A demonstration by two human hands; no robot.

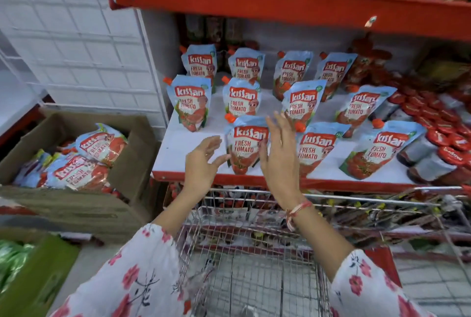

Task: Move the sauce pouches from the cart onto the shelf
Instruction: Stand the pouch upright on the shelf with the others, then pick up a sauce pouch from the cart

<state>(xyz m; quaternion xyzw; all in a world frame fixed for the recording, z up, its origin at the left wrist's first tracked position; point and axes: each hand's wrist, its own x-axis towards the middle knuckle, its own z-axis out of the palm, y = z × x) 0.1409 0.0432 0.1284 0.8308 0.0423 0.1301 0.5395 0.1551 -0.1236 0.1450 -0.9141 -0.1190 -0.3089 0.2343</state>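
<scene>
Both hands open, fingers spread. Left hand (204,161) and right hand (279,156) flank the front pouch (246,144), upright at the shelf (183,143) front edge; left fingertips look to be just brushing it, hard to say through blur. More pouches stand in rows behind. Wire cart (254,253) below. Cardboard box (76,189) at left holds further pouches.

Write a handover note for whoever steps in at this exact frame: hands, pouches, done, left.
Left hand and right hand: both open, flanking the front pouch, apparently not gripping it.
Shelf: eleven pouches upright in three rows; front-left spot bare.
Cart: no pouches visible in the basket part shown.
Cardboard box at left holds more pouches.
Left: probably fill the bare spot, restock from box.
</scene>
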